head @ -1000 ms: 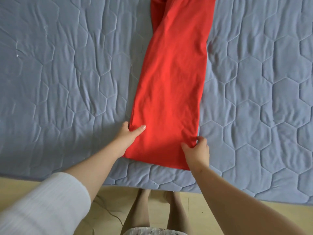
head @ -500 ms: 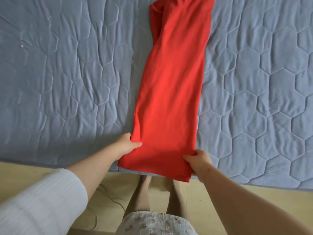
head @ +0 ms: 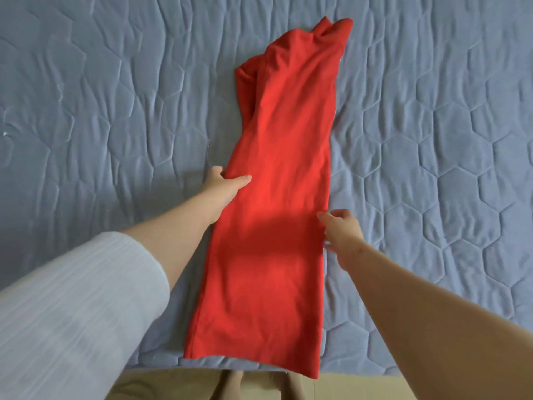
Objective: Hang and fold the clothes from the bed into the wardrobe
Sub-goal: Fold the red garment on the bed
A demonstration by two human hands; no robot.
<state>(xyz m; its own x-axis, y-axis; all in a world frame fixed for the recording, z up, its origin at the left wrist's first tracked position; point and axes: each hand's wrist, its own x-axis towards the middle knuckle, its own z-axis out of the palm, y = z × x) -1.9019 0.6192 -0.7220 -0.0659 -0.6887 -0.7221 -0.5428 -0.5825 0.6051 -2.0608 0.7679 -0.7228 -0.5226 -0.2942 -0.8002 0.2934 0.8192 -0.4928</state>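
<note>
Red garment (head: 282,197) hem just past bed (head: 115,111) edge

Soft, even daylight fills the view, moderately bright, with no glare and no hard-edged shadow. A broad, dim band of shade crosses the red garment (head: 277,157) at mid-length and spreads leftward over the bed (head: 86,111) beside the left hand (head: 223,184). Just above that band the red glows almost orange, so saturated that fine weave is lost. Quilt seams on the left catch pale highlights. The wide lens bends everything outward: both forearms swell toward the lower corners, and the bed's near edge bows. The sleeve (head: 72,298) is smeared and out of focus, and the right hand (head: 341,230) is slightly soft at the fingers.
</note>
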